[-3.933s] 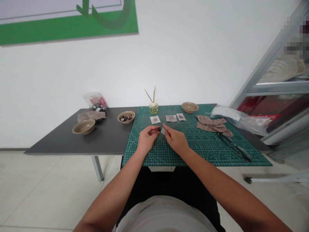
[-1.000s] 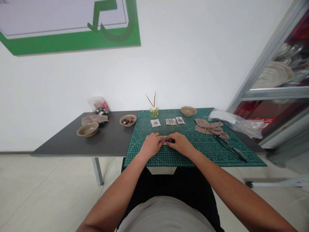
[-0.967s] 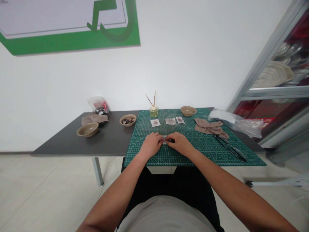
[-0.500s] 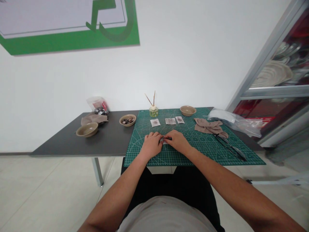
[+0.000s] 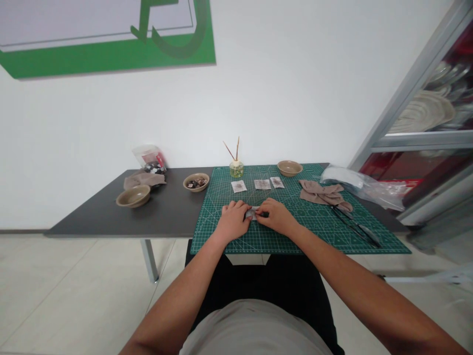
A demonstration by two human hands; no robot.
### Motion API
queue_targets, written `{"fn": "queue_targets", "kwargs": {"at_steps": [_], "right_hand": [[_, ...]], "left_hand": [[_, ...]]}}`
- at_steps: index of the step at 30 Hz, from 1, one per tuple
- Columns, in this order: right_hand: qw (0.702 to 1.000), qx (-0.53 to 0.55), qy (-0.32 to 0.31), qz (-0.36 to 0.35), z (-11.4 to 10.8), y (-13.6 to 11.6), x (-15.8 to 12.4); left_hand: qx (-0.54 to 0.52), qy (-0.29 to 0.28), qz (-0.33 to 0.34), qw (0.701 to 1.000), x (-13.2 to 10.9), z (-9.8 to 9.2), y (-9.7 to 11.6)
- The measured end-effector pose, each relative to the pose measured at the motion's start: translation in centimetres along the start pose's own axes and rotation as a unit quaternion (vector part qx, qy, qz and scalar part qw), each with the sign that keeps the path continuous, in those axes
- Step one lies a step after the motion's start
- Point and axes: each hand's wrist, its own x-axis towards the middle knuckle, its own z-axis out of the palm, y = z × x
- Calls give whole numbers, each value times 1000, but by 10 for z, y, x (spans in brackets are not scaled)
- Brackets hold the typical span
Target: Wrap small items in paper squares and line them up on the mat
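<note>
In front of the diffuser bottle, a small pale square is apparently being flattened: the left hand covers its left edge, grip unclear; the right hand pinches its right. Next likely calls for steady pressure.

The mat is green, ruled in pale grid lines, with circles and triangles. White squares are blotched brown-grey. The held piece is whitish, perhaps grey-marked, too small to be sure. Tan bowls, taupe cloths, dark grey table, yellow-green bottle, brown sticks.
</note>
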Motion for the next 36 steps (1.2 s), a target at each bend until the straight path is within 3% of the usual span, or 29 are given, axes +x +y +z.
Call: {"fn": "queue_targets", "kwargs": {"at_steps": [3, 7, 10, 15, 19, 24, 29, 36], "right_hand": [[1000, 9, -15, -10, 1, -2, 0], [999, -32, 27, 32, 1, -3, 1], [1000, -21, -1, -1, 2, -4, 1], [997, -71, 24, 23, 2, -5, 1], [999, -48, -5, -11, 2, -4, 1], [995, -86, 24, 47, 4, -2, 2], [998, -59, 3, -3, 2, -4, 1], [999, -45, -5, -13, 0, -3, 1]], "left_hand": [[-2, -4, -5, 1000, 0, -1, 0], [-7, 7, -4, 1000, 0, 1, 0], [-10, 8, -7, 1000, 0, 2, 0], [-7, 18, -12, 1000, 0, 3, -1], [3, 17, -3, 1000, -1, 3, -2], [10, 12, -15, 1000, 0, 2, -1], [8, 6, -23, 1000, 0, 1, 1], [10, 12, -16, 1000, 0, 3, 0]]}}
